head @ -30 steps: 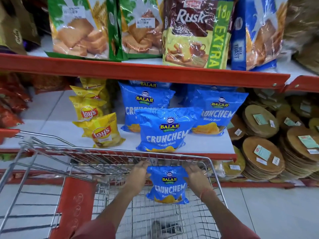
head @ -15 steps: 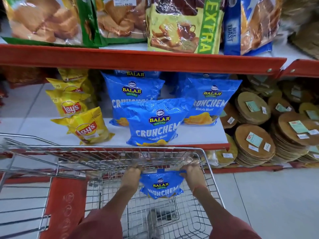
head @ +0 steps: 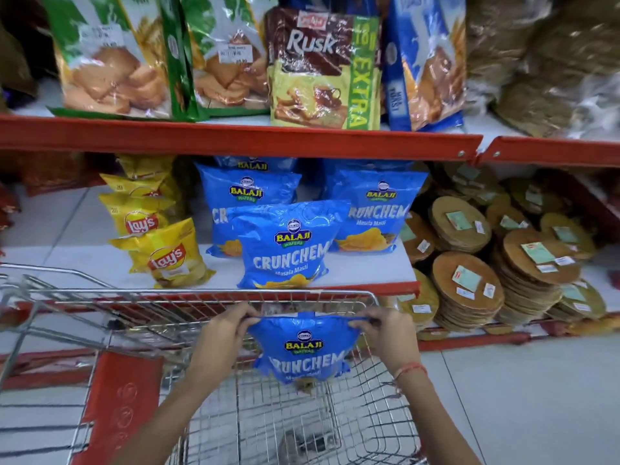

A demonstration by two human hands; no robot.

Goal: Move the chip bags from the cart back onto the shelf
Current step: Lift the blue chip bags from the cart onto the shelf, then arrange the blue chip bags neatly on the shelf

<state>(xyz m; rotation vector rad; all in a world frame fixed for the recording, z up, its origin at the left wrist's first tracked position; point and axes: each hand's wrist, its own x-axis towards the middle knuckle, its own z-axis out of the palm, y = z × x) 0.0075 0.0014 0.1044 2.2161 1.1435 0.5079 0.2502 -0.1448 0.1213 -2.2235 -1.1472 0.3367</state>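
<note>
A blue Balaji Crunchem chip bag [head: 307, 350] hangs inside the wire cart [head: 208, 293], just below its front rim. My left hand [head: 223, 333] pinches the bag's top left corner and my right hand [head: 385, 333] pinches its top right corner. On the white shelf [head: 362, 268] beyond the cart stand more blue Crunchem bags: one in front [head: 285, 246], one behind at the left [head: 246, 196], one at the right [head: 375, 213]. Yellow Lay's bags [head: 164, 253] stand to their left.
The red shelf edge above [head: 235, 137] overhangs the chip shelf; rusk and toast packs [head: 322, 72] stand on it. Stacks of round flat papad packs [head: 466, 286] fill the shelf to the right. A red panel [head: 117, 404] is on the cart's left side.
Both hands have raised the blue bag within the cart, from low in the basket up to near the front rim. The camera view has shifted slightly.
</note>
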